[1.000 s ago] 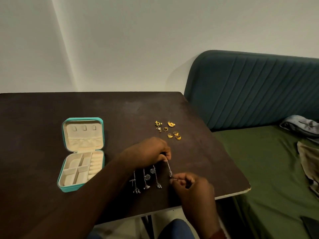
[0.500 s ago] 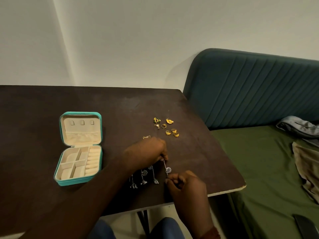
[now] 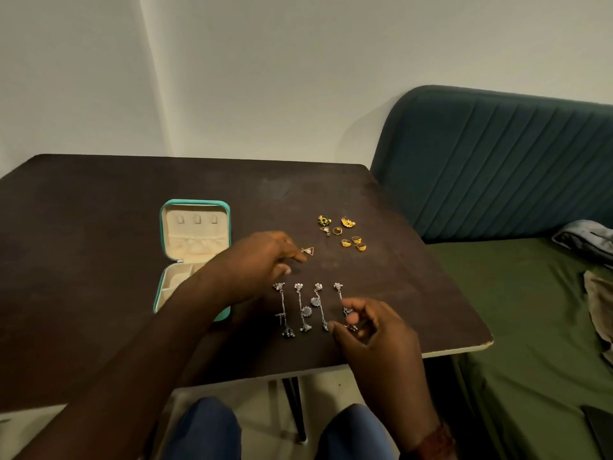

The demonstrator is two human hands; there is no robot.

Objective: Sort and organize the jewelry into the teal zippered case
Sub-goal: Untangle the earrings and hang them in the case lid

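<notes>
The teal zippered case (image 3: 195, 207) lies open at the table's left with its cream lid up, and my left forearm covers part of its base. Several long silver earrings (image 3: 302, 307) lie in a row near the front edge. My right hand (image 3: 371, 333) hovers over the lower end of the rightmost silver earring (image 3: 339, 293), fingers loosely curled, thumb and index apart. My left hand (image 3: 262, 260) reaches with relaxed fingers, its tips beside a small triangle pendant (image 3: 307, 251). Gold rings and earrings (image 3: 346, 232) lie in a cluster farther back.
The dark table (image 3: 99, 194) ends in a pale front edge close to my knees. A teal padded headboard (image 3: 497, 167) and a green bed (image 3: 530, 310) with crumpled cloth (image 3: 583, 237) stand to the right. White walls lie behind.
The rightmost silver earring has been laid straight beside the others. My left hand released its top and moved up toward the triangle pendant. My right hand's pinch has loosened.
</notes>
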